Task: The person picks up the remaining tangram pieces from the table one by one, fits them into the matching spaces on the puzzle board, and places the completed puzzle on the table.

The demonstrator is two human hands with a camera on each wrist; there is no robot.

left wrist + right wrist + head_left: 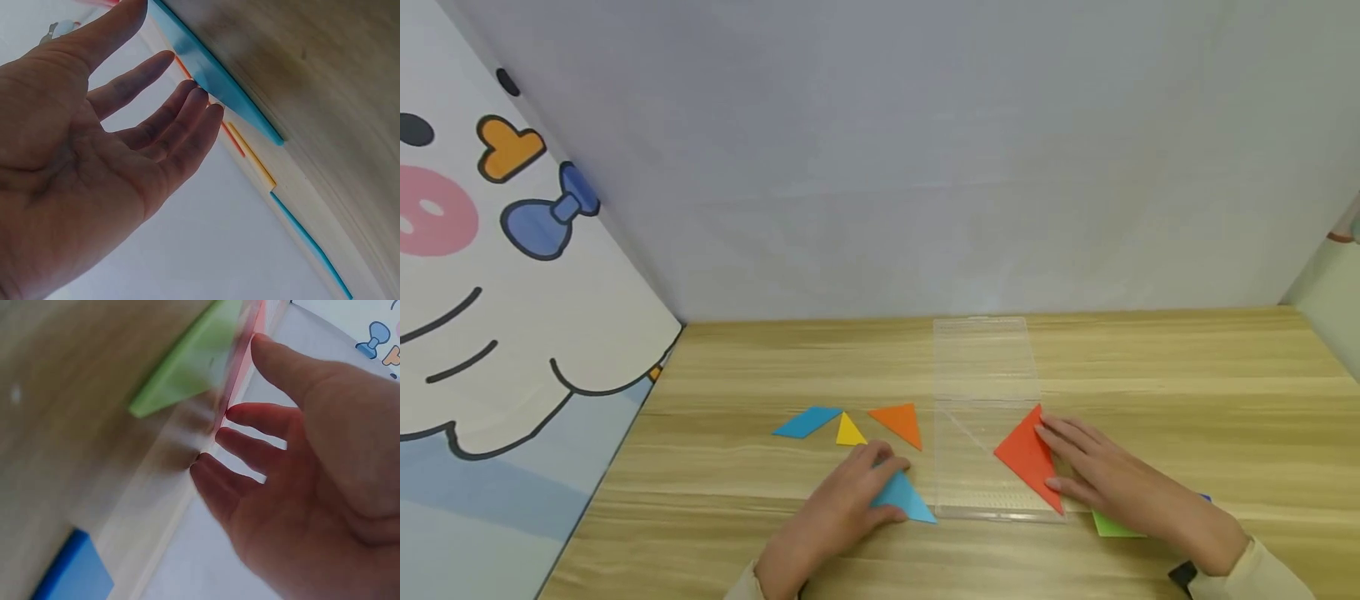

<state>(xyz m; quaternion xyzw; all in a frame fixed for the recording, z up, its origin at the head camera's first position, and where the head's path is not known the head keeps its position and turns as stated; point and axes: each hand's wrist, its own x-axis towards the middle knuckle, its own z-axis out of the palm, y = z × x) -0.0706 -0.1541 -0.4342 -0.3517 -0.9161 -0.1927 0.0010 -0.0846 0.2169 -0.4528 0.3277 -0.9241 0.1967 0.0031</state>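
My left hand (850, 500) holds a light blue triangle (904, 502) by its edges, thumb on the near side and bent fingers on the far side. In the left wrist view the thumb and fingertips meet the rim of that light blue triangle (215, 81). A red triangle (1030, 458) lies over the right part of a clear plastic case (970, 492). The fingertips of my right hand (1105, 471), fairly straight, touch its right edge. A faint diagonal line shows inside the case, whose clear upper panel (985, 358) extends toward the wall.
Left of the case lie an orange triangle (902, 423), a small yellow triangle (850, 431) and a blue parallelogram (808, 422). A green piece (1116, 527) is partly under my right forearm. A darker blue piece (81, 572) lies near it. A pale wall (955, 167) borders the table's back.
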